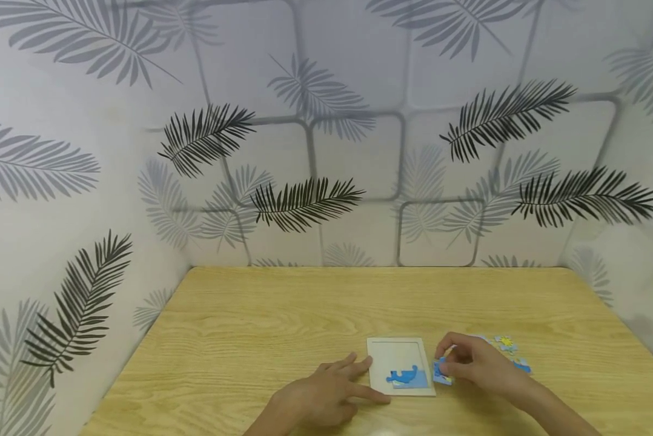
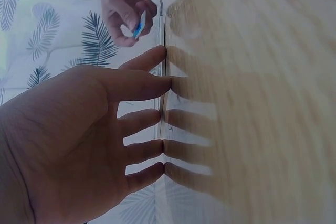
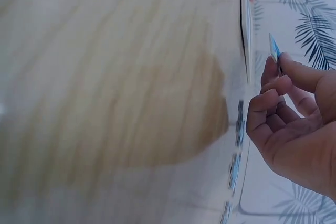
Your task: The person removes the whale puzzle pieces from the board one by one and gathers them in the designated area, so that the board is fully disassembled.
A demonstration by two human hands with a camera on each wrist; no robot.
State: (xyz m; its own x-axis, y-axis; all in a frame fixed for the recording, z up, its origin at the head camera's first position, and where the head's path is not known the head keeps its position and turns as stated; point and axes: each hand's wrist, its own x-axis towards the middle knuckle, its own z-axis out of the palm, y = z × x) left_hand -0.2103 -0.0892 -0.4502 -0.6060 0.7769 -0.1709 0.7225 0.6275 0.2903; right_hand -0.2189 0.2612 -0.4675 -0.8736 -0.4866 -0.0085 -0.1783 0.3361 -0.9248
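Observation:
A pale puzzle frame (image 1: 394, 357) lies flat on the table, with joined blue puzzle pieces (image 1: 408, 378) in its lower right part. At the frame's left side my left hand (image 1: 326, 392) rests with spread, fairly straight fingers; fingertips touch the frame's edge and the table. Just right of the frame, my right hand (image 1: 476, 365) pinches a blue puzzle piece (image 1: 441, 376) between thumb and fingers. In the right wrist view that puzzle piece (image 3: 275, 50) is held raised off the table, tilted. Part of it is hidden by the fingers.
Several loose puzzle pieces (image 1: 505, 343) lie on the table behind and right of my right hand, partly covered by it. The wooden table (image 1: 261, 321) runs back to a wall (image 1: 354, 151) with a leaf pattern.

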